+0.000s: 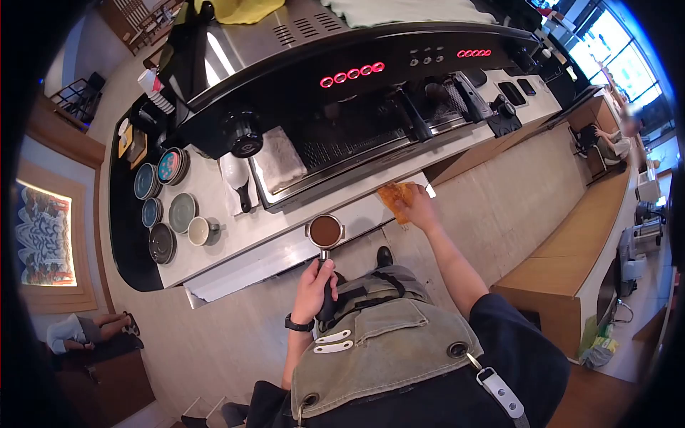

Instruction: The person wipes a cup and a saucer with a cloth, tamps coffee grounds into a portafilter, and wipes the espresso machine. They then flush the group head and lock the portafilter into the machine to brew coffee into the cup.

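Note:
My left hand is wrapped round the black handle of a portafilter, held out in front of my apron. Its basket is filled with brown ground coffee, level on top. Off to the right, my right hand grips an orange-brown cloth at the counter's front edge. Beyond both hands stands the espresso machine, with red lit buttons and another portafilter handle sticking out of it.
Plates and a cup stand on the counter at left, near a white spoon rest. A folded cloth lies by the drip tray. A tamper sits at right. One person sits far right, another at lower left.

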### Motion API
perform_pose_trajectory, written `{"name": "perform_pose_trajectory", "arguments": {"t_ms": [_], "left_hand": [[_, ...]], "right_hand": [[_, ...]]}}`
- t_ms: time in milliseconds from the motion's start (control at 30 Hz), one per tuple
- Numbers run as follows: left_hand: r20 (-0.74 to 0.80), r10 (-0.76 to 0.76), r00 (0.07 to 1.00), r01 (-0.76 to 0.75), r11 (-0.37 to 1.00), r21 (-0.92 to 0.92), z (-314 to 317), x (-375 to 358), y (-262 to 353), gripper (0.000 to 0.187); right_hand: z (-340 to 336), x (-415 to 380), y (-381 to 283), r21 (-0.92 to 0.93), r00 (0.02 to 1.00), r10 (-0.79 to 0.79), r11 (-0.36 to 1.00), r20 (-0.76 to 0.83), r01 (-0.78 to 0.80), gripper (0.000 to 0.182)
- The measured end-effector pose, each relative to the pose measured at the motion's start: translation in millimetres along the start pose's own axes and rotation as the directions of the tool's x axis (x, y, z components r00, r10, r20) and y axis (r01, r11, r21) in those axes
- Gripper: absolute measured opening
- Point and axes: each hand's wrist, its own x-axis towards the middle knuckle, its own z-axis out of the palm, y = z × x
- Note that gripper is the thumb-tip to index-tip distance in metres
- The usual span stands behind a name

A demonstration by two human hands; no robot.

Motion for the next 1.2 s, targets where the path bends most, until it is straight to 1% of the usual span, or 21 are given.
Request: {"name": "perform_pose_trajectory", "arguments": {"t_ms": [33,133,233,267,367,467,533,567,600,667,700,733,767,867,967,1067,1167,1200], "left_hand": [[-0.006,0.002,1.000,-0.002,1.000,-0.005,1.9,2.4,-0.5,0.034],[-0.016,-0.002,1.000,0.002,1.000,-0.018,6.5,4.9,-3.2,0.034],[-0.016,-0.004,1.000,0.003,1.000,-0.023,12.3,8.0,0.7,0.033],[-0.019,-0.005,1.000,0.004,1.000,-0.019,14.2,8.7,1.0,0.033],[-0.021,-0.004,1.000,0.004,1.000,-0.011,20.0,13.0,0.2,0.033],[-0.017,-0.005,1.000,0.004,1.000,-0.012,24.4,16.5,-0.9,0.033],[-0.018,-0.007,1.000,0.006,1.000,-0.007,28.3,16.7,-1.5,0.033],[-0.023,-0.006,1.000,0.006,1.000,0.001,30.0,16.5,-0.7,0.033],[-0.027,-0.006,1.000,0.007,1.000,0.008,31.5,15.9,-1.0,0.034],[-0.023,-0.010,1.000,0.011,1.000,0.009,31.3,15.3,-2.8,0.034],[-0.019,-0.012,1.000,0.012,1.000,0.010,31.4,15.4,-3.5,0.034],[-0.016,-0.012,1.000,0.012,1.000,-0.002,33.1,14.6,-2.1,0.034],[-0.014,-0.013,1.000,0.013,1.000,0.004,33.4,14.4,-4.0,0.034],[-0.014,-0.014,1.000,0.015,1.000,0.025,32.8,16.0,-7.2,0.035],[0.002,-0.026,1.000,0.026,0.999,0.019,31.1,16.6,-10.0,0.035],[0.000,-0.032,0.999,0.032,0.999,0.023,31.9,14.7,-6.8,0.035],[0.005,-0.028,1.000,0.028,0.999,0.027,28.7,13.5,-8.1,0.034],[-0.002,-0.030,1.000,0.030,0.999,0.027,27.8,12.0,-7.4,0.034]], "right_hand": [[7.9,-2.7,-0.3,-0.037,0.989,0.004,0.999,-0.148,-0.010,0.035],[21.5,-8.8,0.4,-0.039,0.996,0.047,0.998,-0.080,-0.050,0.034],[23.1,-8.3,-2.3,-0.043,1.000,0.004,0.999,-0.007,-0.004,0.027],[21.8,-10.2,-1.9,-0.054,1.000,-0.011,0.998,-0.005,0.011,0.024],[27.1,-12.1,7.6,0.023,0.996,0.000,1.000,-0.088,0.002,0.018],[24.5,-12.6,18.3,0.034,1.000,0.009,0.999,-0.029,-0.008,0.021],[-5.9,-12.7,6.4,0.246,0.985,0.138,0.956,0.101,-0.159,0.025],[-16.4,-11.9,1.8,0.341,0.966,0.192,0.908,0.176,-0.242,0.027],[-13.6,-12.9,11.8,0.498,0.960,0.187,0.824,0.210,-0.269,0.031],[-9.2,-16.3,38.9,0.752,0.949,0.168,0.580,0.268,-0.315,0.039],[-17.4,-17.7,38.9,0.887,0.930,0.134,0.279,0.342,-0.367,0.041],[-35.6,-19.3,31.1,0.917,0.914,0.080,-0.052,0.398,-0.395,0.042],[-51.8,-22.1,22.1,0.837,0.902,0.011,-0.378,0.431,-0.395,0.044],[-77.9,-25.7,-2.6,0.788,0.883,0.039,-0.470,0.468,-0.397,0.054],[-67.6,-38.2,-5.6,0.697,0.837,-0.006,-0.551,0.547,-0.459,0.057],[-30.5,-64.2,-12.1,0.808,0.842,0.058,-0.323,0.537,-0.493,0.058],[-29.1,-77.6,-31.0,0.752,0.804,0.101,-0.437,0.586,-0.493,0.059],[-39.6,-74.2,-43.2,0.748,0.833,0.062,-0.482,0.549,-0.457,0.059]]}}
